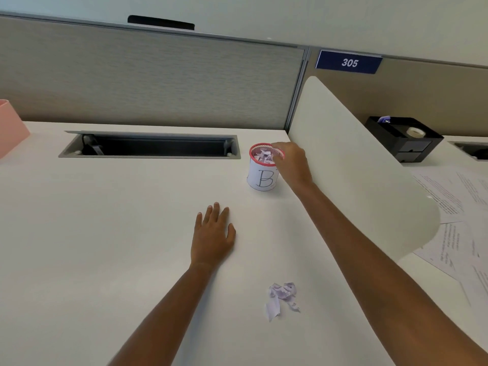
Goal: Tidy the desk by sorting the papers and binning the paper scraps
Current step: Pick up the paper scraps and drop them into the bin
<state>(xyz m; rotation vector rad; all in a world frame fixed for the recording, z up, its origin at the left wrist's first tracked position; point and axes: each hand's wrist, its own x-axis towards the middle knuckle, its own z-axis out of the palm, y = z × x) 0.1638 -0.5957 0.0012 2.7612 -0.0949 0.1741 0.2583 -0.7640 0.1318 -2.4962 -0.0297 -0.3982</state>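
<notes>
A small red mesh bin point(260, 169) with a white label marked "B" stands on the white desk point(105, 233) and holds crumpled paper scraps point(264, 156). My right hand point(291, 165) hangs over the bin's right rim, fingers curled down into the opening; whether they hold a scrap is hidden. My left hand point(212, 233) rests flat on the desk, fingers straight, to the lower left of the bin. One crumpled paper scrap point(282, 297) lies on the desk near the front. Printed papers point(454, 223) lie beyond a white divider point(353, 165) on the right.
A recessed cable tray point(150, 147) runs along the back of the desk. A pink box point(10, 125) sits at the far left. A black organiser point(404, 137) with a tape roll stands behind the divider. Grey partition panels close off the back.
</notes>
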